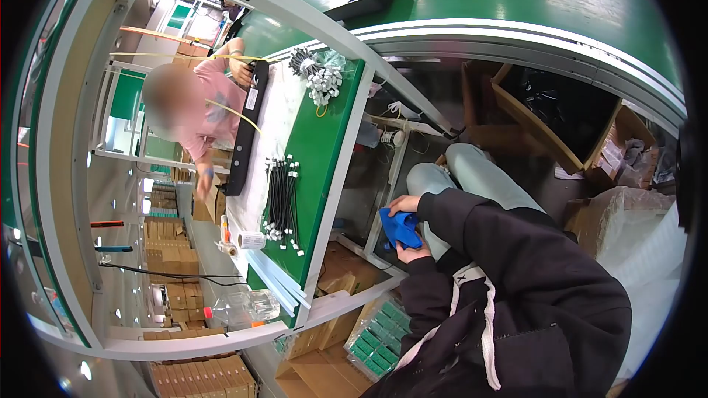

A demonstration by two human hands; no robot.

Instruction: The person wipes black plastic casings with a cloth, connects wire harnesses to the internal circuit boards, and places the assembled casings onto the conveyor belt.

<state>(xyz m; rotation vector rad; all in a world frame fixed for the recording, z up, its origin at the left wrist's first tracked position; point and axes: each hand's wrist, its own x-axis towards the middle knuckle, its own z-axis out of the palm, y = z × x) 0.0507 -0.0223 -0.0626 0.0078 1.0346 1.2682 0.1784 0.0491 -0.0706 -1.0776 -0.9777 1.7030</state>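
A crumpled blue cloth-like item (400,228) is held between my two hands above my lap. The fingers of my right hand (403,205) are closed on its upper part in the view. My left hand (413,252) grips its lower edge. Whether the item is a cloth or a glove cannot be made out. Light blue jeans (472,173) show just beyond my hands.
Beside me is a green workbench (324,147) with black cables (280,199), white-tipped connectors (324,85) and a plastic bottle (243,308). Across it, a person in pink (217,107) touches a long black panel (247,129). Cardboard boxes (542,140) stand near my legs.
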